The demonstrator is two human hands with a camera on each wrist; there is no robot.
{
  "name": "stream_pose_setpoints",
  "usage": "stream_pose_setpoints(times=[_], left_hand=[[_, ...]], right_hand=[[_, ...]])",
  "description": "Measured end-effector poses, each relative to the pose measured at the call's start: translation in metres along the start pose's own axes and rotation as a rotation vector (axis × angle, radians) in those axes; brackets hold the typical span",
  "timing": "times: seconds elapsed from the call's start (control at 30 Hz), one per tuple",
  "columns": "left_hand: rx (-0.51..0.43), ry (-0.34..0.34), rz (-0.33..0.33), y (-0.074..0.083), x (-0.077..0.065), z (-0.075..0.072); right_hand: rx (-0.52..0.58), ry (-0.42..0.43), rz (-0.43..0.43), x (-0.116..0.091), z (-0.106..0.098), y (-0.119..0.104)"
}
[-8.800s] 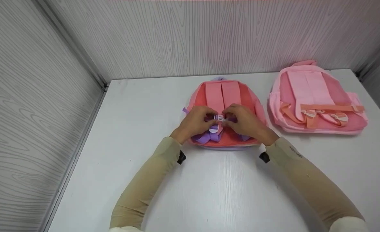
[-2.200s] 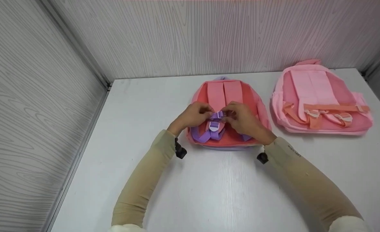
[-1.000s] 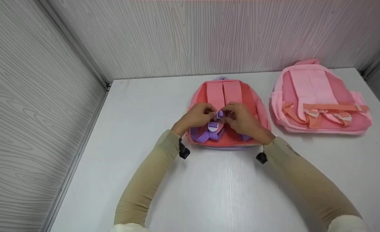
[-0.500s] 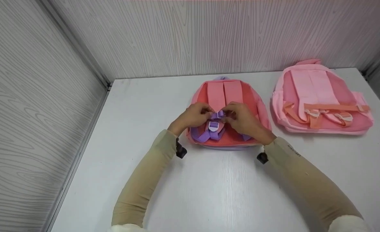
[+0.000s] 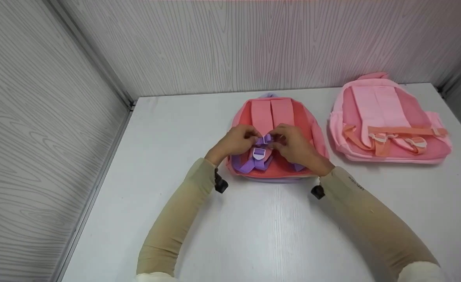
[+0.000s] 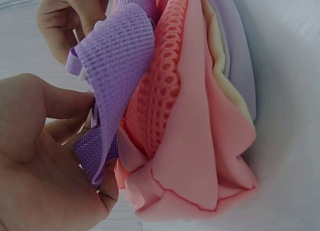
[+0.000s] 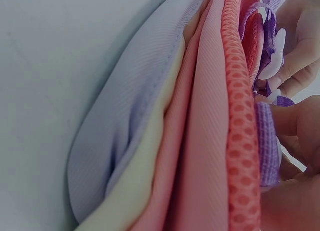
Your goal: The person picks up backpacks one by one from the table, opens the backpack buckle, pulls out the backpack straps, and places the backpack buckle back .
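Note:
A coral backpack (image 5: 301, 113) lies strap-side up on the table, purple webbing hanging from its shoulder straps. Over its middle, my left hand (image 5: 236, 140) pinches a purple webbing strap (image 5: 259, 141) between thumb and fingers. My right hand (image 5: 294, 145) pinches the same strap from the other side, around a small white buckle (image 5: 265, 139) between the hands. Just below sits another white slide buckle (image 5: 259, 153) threaded with purple webbing. In the left wrist view a loop of purple webbing (image 6: 117, 56) partly hides the fingertips. A white buckle (image 7: 273, 58) shows beside the fingers in the right wrist view.
A light pink backpack (image 5: 379, 103) with orange straps (image 5: 406, 131) lies to the right, close to the coral one. Both are on a white table (image 5: 254, 223), near the grey wood-grain panel (image 5: 230, 47) behind. Another panel (image 5: 31, 137) rises on the left.
Since the oldest frame, purple webbing shows between my hands where a white buckle was plainer. In the last second my left hand draws slightly left, then stays nearly still; the backpacks stay put.

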State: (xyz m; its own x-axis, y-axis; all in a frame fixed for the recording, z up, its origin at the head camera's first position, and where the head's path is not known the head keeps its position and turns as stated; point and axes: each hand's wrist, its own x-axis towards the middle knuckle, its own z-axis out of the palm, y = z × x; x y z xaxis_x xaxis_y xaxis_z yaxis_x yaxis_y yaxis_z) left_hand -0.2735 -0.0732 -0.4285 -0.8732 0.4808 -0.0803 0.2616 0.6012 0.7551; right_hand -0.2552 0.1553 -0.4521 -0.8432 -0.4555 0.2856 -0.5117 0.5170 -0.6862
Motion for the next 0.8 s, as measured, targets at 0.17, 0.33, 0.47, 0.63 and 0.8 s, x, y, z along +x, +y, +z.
stream_pose_setpoints(times=[0.17, 0.33, 0.47, 0.63, 0.8], left_hand=[[-0.003, 0.002, 0.002, 0.0000, 0.0004, 0.0003], [-0.005, -0.001, 0.006, -0.0006, 0.0015, 0.0018], [-0.004, -0.005, 0.006, 0.0005, 0.0016, 0.0030], [0.009, -0.008, 0.006, 0.0022, 0.0033, 0.0043], [0.002, -0.006, -0.018, 0.0028, 0.0052, 0.0060]], right_hand=[[0.004, -0.002, -0.001, 0.0005, -0.0003, 0.0001], [0.006, -0.003, -0.010, 0.0003, -0.0001, 0.0001], [0.005, -0.008, 0.003, -0.0004, -0.0004, 0.0001], [-0.003, -0.013, 0.011, -0.0006, -0.0008, -0.0007], [-0.005, -0.009, 0.008, 0.0001, -0.0005, -0.0013]])
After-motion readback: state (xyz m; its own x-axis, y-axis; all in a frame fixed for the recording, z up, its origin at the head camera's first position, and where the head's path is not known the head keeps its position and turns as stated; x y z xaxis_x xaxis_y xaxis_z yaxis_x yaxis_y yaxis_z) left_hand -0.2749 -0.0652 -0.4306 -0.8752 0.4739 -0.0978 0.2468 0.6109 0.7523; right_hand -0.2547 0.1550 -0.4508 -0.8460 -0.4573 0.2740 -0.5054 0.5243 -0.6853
